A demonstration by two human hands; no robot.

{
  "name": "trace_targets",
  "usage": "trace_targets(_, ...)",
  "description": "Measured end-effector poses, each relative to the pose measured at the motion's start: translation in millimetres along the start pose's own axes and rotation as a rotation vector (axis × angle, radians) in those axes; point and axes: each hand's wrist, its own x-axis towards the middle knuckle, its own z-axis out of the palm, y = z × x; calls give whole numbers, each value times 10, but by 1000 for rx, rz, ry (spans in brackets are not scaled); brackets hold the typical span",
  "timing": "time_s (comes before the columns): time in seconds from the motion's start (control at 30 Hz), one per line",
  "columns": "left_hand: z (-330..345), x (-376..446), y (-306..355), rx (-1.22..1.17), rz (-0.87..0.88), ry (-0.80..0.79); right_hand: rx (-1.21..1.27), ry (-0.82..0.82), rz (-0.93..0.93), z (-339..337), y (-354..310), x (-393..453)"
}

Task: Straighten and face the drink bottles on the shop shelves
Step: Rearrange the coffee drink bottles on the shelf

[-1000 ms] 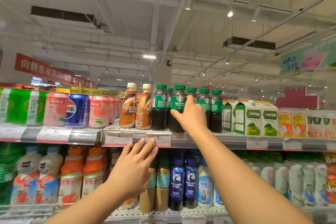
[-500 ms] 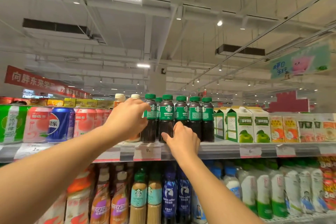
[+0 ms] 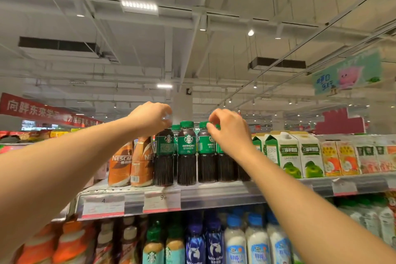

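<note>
I observe the dark Starbucks bottles (image 3: 186, 152) standing upright on the top shelf (image 3: 214, 194), between Nescafé bottles (image 3: 120, 163) and green cartons (image 3: 289, 154). My left hand (image 3: 150, 116) grasps the leftmost bottle's cap; my right hand (image 3: 230, 128) curls at another's top, contact unclear.

Both hands (image 3: 150, 118) (image 3: 230, 133) curled over green-capped bottles (image 3: 186, 152).

Two hands are raised, the left hand (image 3: 150, 116) and the right hand (image 3: 230, 133). In the front row of the top shelf (image 3: 214, 194) I count four dark green-label coffee bottles (image 3: 186, 154) at 12 o'clock, two orange Nescafe bottles (image 3: 121, 164) at 9 o'clock, and two apple juice cartons (image 3: 288, 154) at 3 o'clock.
</note>
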Motion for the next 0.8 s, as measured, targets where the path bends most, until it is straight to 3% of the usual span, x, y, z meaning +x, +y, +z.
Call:
trace_targets(0.17, 21, 69, 57, -25, -8, -162, -30, -292, -25, -27, 184, 407)
trace_targets(0.27, 22, 100, 57, -25, 13, -172, -74, -436, -27, 62, 213, 475)
trace_targets(0.53, 39, 124, 56, -115, 38, -133, 118, -386, 9, 102, 300, 515)
trace_targets(0.8, 51, 74, 38, -157, 66, -156, 151, -404, -2, 119, 297, 516)
